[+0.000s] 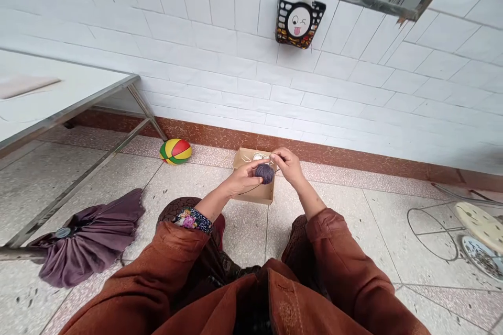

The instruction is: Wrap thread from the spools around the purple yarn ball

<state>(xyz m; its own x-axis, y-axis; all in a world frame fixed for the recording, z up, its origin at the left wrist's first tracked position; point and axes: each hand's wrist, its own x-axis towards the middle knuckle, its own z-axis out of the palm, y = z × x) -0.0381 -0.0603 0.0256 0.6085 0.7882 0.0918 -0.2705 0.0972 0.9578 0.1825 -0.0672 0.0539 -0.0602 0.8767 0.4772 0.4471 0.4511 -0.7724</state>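
Observation:
In front of me, my left hand (245,178) grips a small ball of dark purple yarn (264,173) between thumb and fingers. My right hand (286,163) is just to its right, thumb and fingertips pinched on a thin dark strand of the yarn beside the ball. Below both hands a shallow cardboard box (255,196) rests on the floor. A white ball (258,156) and some pale sticks or strands lie at its far end, partly hidden by my fingers.
A striped ball (175,152) sits by the wall. At left stand a metal-framed table (102,89) and a purple gathered cloth (98,241). A wire-framed stool (481,225) is at right. A black basket (299,21) hangs from the window bars.

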